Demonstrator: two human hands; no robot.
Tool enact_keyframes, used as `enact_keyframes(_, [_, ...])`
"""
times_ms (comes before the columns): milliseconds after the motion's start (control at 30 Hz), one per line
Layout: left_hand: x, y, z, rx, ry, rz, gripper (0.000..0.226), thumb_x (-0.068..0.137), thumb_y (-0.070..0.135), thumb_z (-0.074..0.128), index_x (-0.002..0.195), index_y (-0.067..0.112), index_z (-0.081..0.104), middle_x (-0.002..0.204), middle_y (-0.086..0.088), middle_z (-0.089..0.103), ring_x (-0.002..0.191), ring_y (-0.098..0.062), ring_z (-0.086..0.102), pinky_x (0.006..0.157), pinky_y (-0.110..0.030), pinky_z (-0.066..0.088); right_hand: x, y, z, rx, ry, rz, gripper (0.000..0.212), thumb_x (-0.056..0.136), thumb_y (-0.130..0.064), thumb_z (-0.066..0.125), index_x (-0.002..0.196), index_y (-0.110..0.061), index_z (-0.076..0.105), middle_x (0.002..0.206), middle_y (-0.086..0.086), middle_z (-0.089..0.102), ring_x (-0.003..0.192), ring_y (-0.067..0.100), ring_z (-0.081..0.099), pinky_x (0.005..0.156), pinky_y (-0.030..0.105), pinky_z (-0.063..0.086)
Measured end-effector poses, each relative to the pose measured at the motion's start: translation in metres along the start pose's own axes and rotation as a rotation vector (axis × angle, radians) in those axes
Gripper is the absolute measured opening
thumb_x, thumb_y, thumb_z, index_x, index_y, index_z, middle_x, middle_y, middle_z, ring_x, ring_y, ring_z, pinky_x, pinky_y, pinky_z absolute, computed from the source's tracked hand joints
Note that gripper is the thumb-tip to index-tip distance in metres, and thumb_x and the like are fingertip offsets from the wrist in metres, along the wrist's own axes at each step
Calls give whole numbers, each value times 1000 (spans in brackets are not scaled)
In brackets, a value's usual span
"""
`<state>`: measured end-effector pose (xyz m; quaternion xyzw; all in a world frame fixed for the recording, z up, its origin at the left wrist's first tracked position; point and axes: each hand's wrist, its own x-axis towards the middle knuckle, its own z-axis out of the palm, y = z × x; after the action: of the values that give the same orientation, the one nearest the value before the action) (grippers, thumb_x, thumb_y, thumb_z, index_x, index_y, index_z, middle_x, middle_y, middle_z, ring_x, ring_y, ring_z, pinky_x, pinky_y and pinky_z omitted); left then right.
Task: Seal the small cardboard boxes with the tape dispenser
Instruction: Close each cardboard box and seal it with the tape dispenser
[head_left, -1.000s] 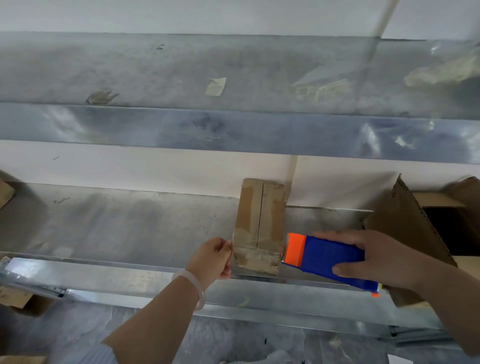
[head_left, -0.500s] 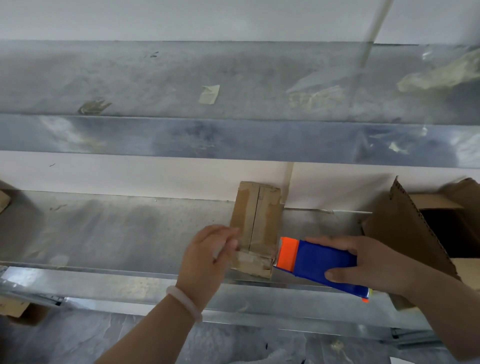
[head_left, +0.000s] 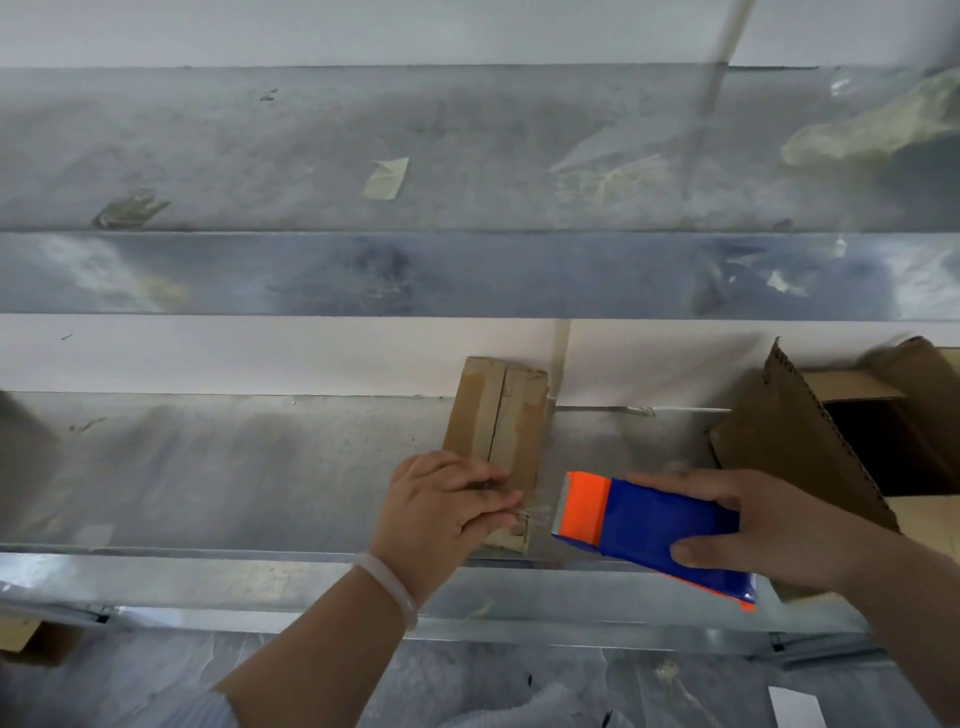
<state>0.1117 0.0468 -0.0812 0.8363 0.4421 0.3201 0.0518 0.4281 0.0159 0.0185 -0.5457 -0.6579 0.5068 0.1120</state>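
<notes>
Since a second ago the left hand (head_left: 441, 512) has come off the box's side onto its near end, and the tape dispenser (head_left: 649, 525) has drawn back toward 3 o'clock. The small box (head_left: 498, 415) lies on the metal shelf (head_left: 234, 467), long axis 12 to 6 o'clock. The left hand, the nearer one, presses flat fingers across the 6 o'clock end, holding nothing. The right hand (head_left: 769, 530) grips the dispenser just beside that end, toothed orange tip facing the box. A clear strand seems to join them.
</notes>
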Motion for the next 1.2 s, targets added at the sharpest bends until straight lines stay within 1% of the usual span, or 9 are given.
enact_keyframes(233, [-1, -3, -3, -5, -13, -20, 24, 86, 57, 57, 99, 45, 73, 109, 29, 65, 100, 0, 57, 92, -33, 43, -18, -7, -17, -3, -11, -1, 64, 77, -20, 81, 109, -69, 55, 109, -22, 67, 98, 3, 66, 84, 20, 52])
enact_keyframes(333, [1, -1, -3, 9, -26, -18, 25, 86, 57, 55, 99, 45, 73, 109, 29, 65, 100, 0, 57, 92, -33, 43, -25, -12, -22, -50, -31, 56, 61, 69, -48, 82, 116, -70, 50, 121, -27, 61, 105, 0, 63, 94, 28, 52])
enact_keyframes(500, [2, 2, -3, 26, -28, -11, 26, 86, 57, 55, 99, 44, 73, 108, 28, 65, 98, -5, 59, 90, -36, 44, -15, -24, 16, -457, 80, 77, 57, 85, -49, 65, 130, -66, 35, 103, -34, 56, 82, -20, 53, 66, 3, 39])
enact_keyframes(567, [2, 3, -4, 35, -33, -6, 26, 85, 56, 55, 99, 43, 74, 108, 27, 66, 98, -6, 60, 91, -35, 43, -11, -32, 38, -581, 160, 86, 60, 88, -51, 59, 139, -60, 28, 114, -28, 58, 74, -13, 52, 59, 4, 38])
enact_keyframes(667, [3, 5, -3, 45, -49, -10, 29, 85, 55, 52, 98, 42, 74, 108, 26, 66, 98, -7, 60, 90, -36, 44, -3, -41, 65, -672, 236, 97, 63, 91, -49, 51, 146, -53, 19, 126, -16, 60, 95, 3, 59, 76, 17, 50])
enact_keyframes(767, [3, 6, -4, 36, -40, -14, 28, 85, 54, 53, 97, 41, 75, 107, 25, 67, 98, -7, 61, 89, -36, 45, 9, -37, 79, -754, 249, 106, 60, 92, -46, 47, 146, -45, 20, 113, -8, 63, 95, 15, 60, 76, 29, 53])
enact_keyframes(900, [3, 7, -7, 32, -50, -10, 29, 85, 55, 53, 97, 40, 75, 106, 24, 67, 96, -7, 60, 88, -35, 45, 21, -13, 71, -700, 350, 166, 60, 95, -46, 46, 147, -42, 16, 87, -11, 53, 77, 10, 56, 68, 27, 51])
enact_keyframes(1000, [3, 7, -9, 22, -56, -11, 26, 85, 54, 55, 99, 42, 74, 108, 27, 65, 98, -5, 59, 90, -32, 43, 29, 8, 54, -666, 513, 181, 64, 96, -44, 43, 148, -43, 7, 95, -8, 55, 74, 12, 57, 67, 30, 52])
enact_keyframes(1200, [4, 4, -17, 25, -98, 0, 31, 83, 43, 58, 112, 39, 69, 114, 26, 64, 103, -6, 59, 93, -34, 46, 55, 46, 38, -764, 620, 167, 57, 91, -28, 53, 143, -32, 29, 115, 2, 61, 100, 22, 57, 88, 37, 49])
